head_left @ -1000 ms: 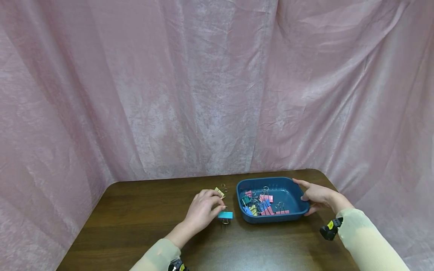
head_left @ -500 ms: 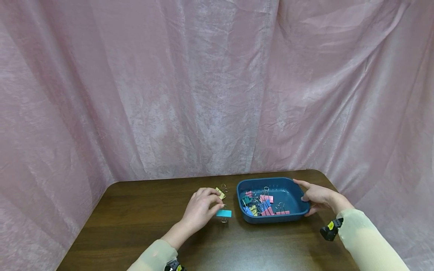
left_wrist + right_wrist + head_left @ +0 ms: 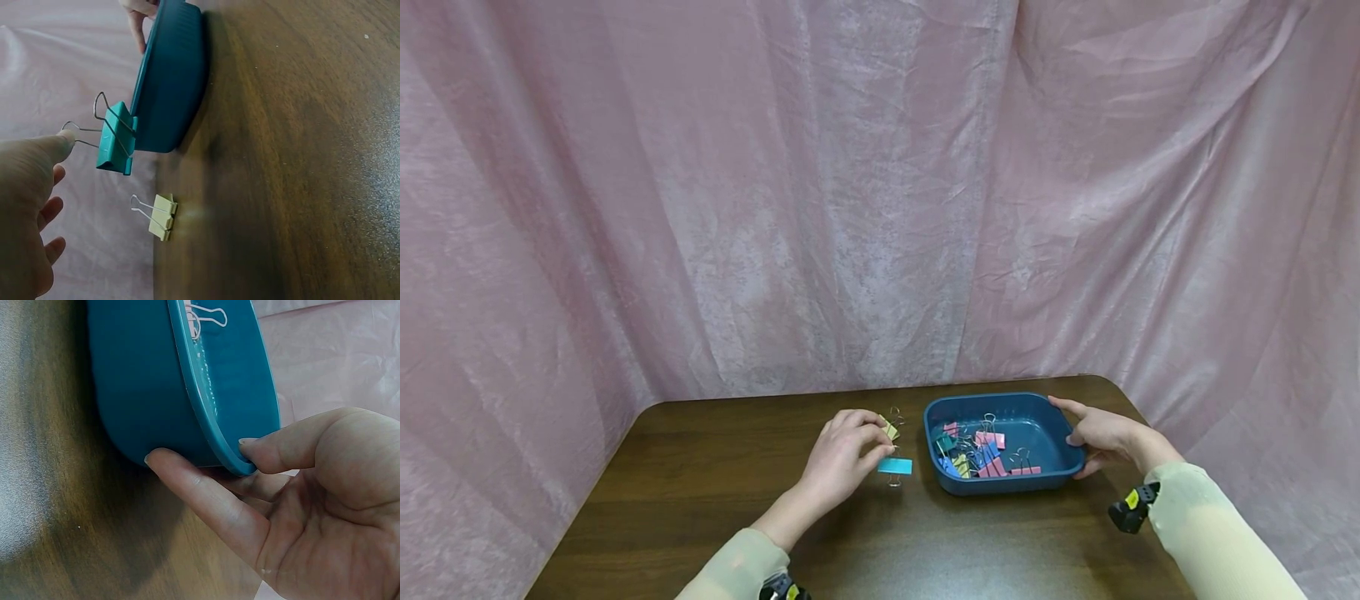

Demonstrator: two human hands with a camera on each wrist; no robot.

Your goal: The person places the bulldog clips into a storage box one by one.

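My left hand [image 3: 842, 458] pinches one wire handle of a light blue binder clip [image 3: 895, 467], which looks teal in the left wrist view [image 3: 115, 137]. The clip hangs above the table, left of the blue tray [image 3: 1000, 485]. Behind the left fingers a yellow binder clip [image 3: 162, 217] lies on the table, partly hidden in the head view. My right hand [image 3: 1112, 437] grips the tray's right end, thumb inside the rim and fingers outside, as the right wrist view shows. Inside the tray lie several pink, blue, green and yellow binder clips [image 3: 990, 439].
The brown wooden table [image 3: 700, 483] extends to the left and in front of the tray. A pink curtain [image 3: 850, 208] hangs right behind its far edge.
The left hand has moved slightly away from me and to the left, carrying the light blue binder clip a little higher in view. The right hand and tray have hardly moved.
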